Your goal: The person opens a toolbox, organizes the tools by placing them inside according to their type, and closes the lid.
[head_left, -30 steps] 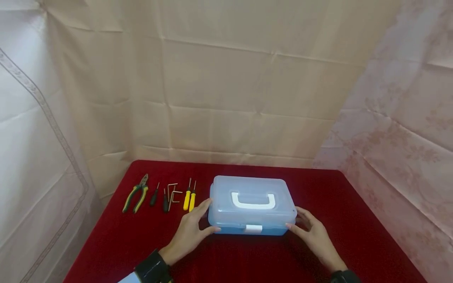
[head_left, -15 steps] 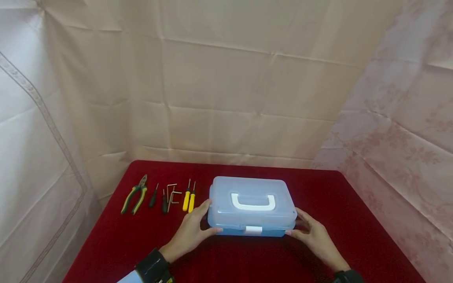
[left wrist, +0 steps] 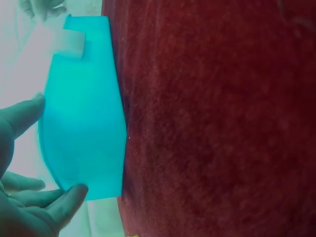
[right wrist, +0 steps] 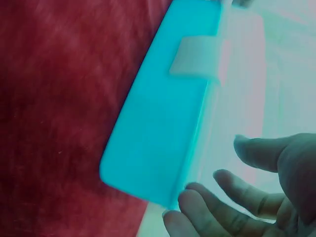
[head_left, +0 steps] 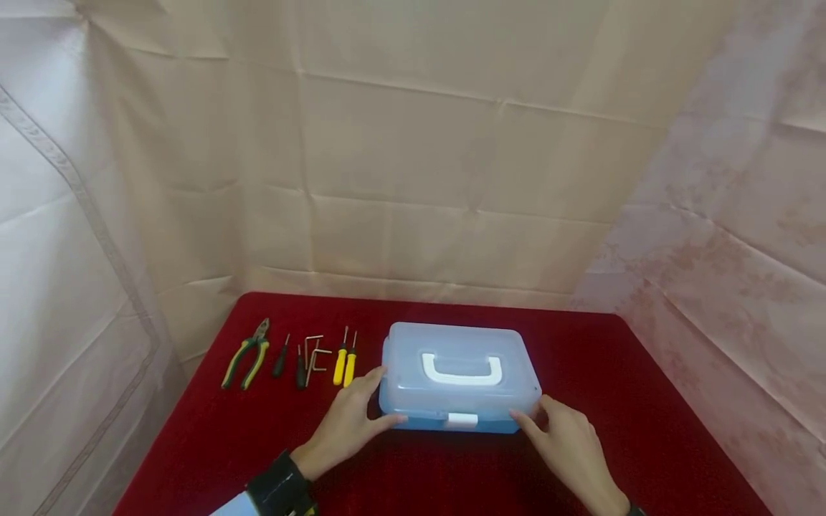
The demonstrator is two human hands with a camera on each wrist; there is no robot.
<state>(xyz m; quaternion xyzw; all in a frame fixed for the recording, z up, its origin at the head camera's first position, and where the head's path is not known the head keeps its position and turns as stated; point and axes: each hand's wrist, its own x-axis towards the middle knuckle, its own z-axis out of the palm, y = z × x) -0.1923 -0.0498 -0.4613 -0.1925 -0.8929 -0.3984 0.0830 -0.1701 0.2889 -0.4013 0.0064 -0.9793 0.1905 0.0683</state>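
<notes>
Closed toolbox (head_left: 461, 395) sits mid-worktop (head_left: 619, 373), long axis along the back edge, left hand (head_left: 348, 421) pinching its left end, half-open right hand (head_left: 571, 441) at the front-right corner, contact unclear, slightly nearer the latch (head_left: 462, 420) to its left.

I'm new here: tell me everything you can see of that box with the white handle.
The box looks plastic, with a cloudy, see-through lid over a blue base. A white handle lies flat on top, and a white latch sits at the front; whether it is fastened is unclear. The lid is down. The box rests level on red cloth. The left hand touches its left end; the right hand is at the front right corner, contact uncertain.
</notes>
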